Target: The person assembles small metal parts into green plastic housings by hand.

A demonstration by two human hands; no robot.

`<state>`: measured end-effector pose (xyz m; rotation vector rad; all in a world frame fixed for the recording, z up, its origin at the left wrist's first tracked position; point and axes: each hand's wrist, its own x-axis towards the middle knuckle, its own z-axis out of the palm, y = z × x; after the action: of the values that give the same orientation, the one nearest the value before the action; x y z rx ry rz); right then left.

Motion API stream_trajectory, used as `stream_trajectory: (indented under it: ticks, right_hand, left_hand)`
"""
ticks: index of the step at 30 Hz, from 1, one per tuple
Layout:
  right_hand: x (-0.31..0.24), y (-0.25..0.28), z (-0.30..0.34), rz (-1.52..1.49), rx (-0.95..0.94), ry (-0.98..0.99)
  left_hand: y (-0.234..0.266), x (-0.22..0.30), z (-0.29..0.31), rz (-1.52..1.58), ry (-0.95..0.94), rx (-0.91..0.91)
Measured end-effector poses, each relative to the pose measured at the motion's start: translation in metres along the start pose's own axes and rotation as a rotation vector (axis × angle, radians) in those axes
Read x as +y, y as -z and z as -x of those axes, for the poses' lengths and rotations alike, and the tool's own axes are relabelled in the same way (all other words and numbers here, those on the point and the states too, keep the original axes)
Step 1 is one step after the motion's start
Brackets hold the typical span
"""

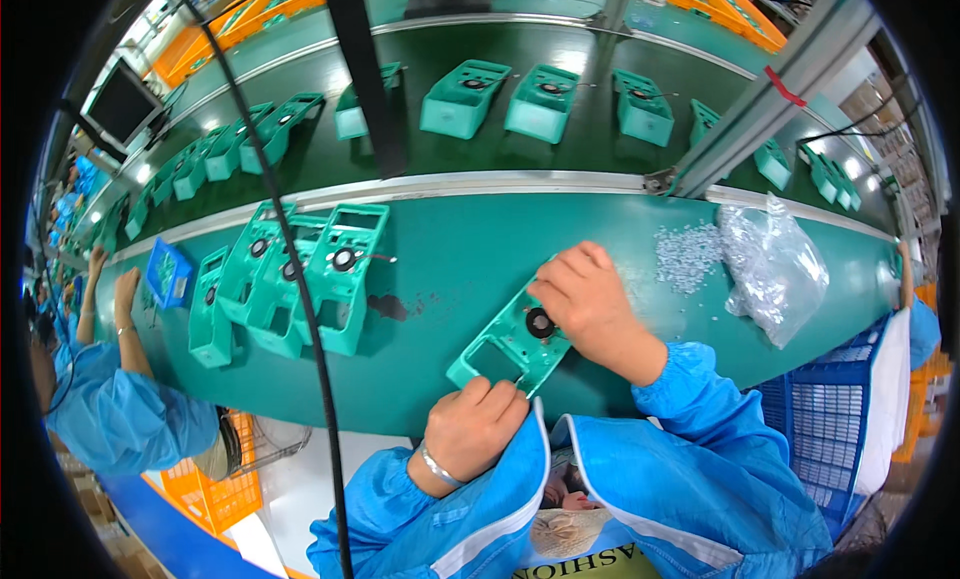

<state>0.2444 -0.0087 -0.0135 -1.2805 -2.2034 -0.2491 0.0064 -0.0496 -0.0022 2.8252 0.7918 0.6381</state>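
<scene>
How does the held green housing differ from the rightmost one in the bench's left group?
The left hand and right hand touch the held housing; no hand touches the rightmost housing. The held housing slants more than the rightmost housing. Both are green, with round black parts.

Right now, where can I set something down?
Bare: benchtop between the clustered green housings and the held housing, smudges aside; narrower, between the right hand and the small clear pieces. Crowded: left, blue bin through those housings; right, clear pieces and plastic bag.

Left grip (pixel 477 426), right grip (pixel 588 304) on green housing (pixel 513 330).
</scene>
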Motion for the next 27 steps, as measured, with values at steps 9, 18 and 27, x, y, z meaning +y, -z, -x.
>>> stream_trajectory:
  ticks: [9,18,27]
  right_hand:
    - [0.004,-0.014,0.021,-0.195,0.062,-0.146]
    - [0.014,-0.013,0.034,-0.404,0.049,-0.294]
    - [0.014,0.0,0.033,-0.329,0.035,-0.201]
  left_hand:
    - [0.003,-0.005,-0.005,-0.025,-0.048,0.004]
    - [0.003,-0.002,-0.005,-0.032,-0.029,0.013]
    - [0.004,-0.001,-0.006,-0.058,-0.035,-0.013]
